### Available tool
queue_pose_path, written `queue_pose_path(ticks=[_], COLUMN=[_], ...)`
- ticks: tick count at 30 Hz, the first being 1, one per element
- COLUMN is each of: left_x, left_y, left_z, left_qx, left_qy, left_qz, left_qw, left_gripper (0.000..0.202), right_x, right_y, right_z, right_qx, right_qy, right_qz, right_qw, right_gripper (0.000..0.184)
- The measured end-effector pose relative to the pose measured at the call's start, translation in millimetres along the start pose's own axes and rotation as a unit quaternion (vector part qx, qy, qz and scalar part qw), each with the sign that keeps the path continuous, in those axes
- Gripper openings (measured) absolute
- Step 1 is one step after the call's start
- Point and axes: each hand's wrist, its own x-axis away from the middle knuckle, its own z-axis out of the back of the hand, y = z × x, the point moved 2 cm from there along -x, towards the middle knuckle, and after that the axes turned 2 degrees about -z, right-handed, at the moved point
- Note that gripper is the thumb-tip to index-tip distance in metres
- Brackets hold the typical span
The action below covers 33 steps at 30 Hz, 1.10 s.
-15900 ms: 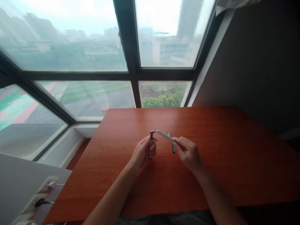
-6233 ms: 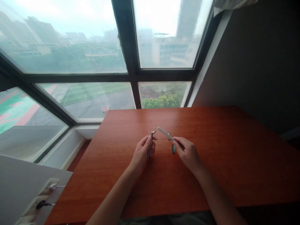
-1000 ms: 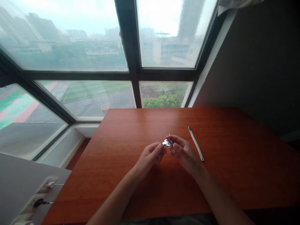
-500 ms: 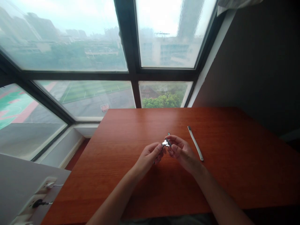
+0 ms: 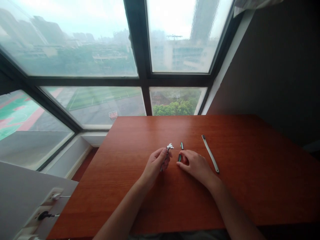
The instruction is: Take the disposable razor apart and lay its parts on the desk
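Observation:
My left hand (image 5: pixel 155 165) is closed round a small metal razor handle (image 5: pixel 168 150), its silver head poking up past my fingertips. My right hand (image 5: pixel 194 165) rests low on the red-brown wooden table (image 5: pixel 250 186), fingers curled over the near end of a thin green-and-dark razor cartridge (image 5: pixel 181 147) that lies flat on the wood. I cannot tell whether the fingers pinch the cartridge or only touch it. A long white strip with a dark tip (image 5: pixel 210 153) lies on the table just right of my right hand, untouched.
Large windows (image 5: pixel 100 60) rise behind the table's far edge. A dark wall (image 5: pixel 275 66) stands along the right side. At the lower left a white power strip (image 5: pixel 47 210) has plugs and a cable in it.
My hands, joined at the razor head half a second ago, have parted. The right hand dropped to the table at the green cartridge. The left hand still holds the razor handle.

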Motion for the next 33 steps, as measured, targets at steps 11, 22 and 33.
queue_pose_path(ticks=[11, 22, 33], left_x=[0.4, -0.7, -0.8], left_y=[0.8, 1.0, 1.0], left_z=[0.8, 1.7, 3.5], left_qx=[-0.005, -0.001, 0.006], left_qy=[0.014, 0.034, 0.044], left_qz=[0.009, 0.012, -0.002], left_qw=[1.0, 0.999, 0.999], left_gripper=[0.036, 0.039, 0.038], right_x=[2.7, 3.4, 10.1], right_y=[-0.8, -0.7, -8.4], right_z=[1.7, -0.2, 4.6], right_qx=[0.116, 0.056, -0.036], right_qy=[0.025, 0.029, -0.061], right_qz=[-0.035, -0.003, 0.067], right_qw=[0.992, 0.998, 0.995], right_gripper=[0.031, 0.017, 0.021])
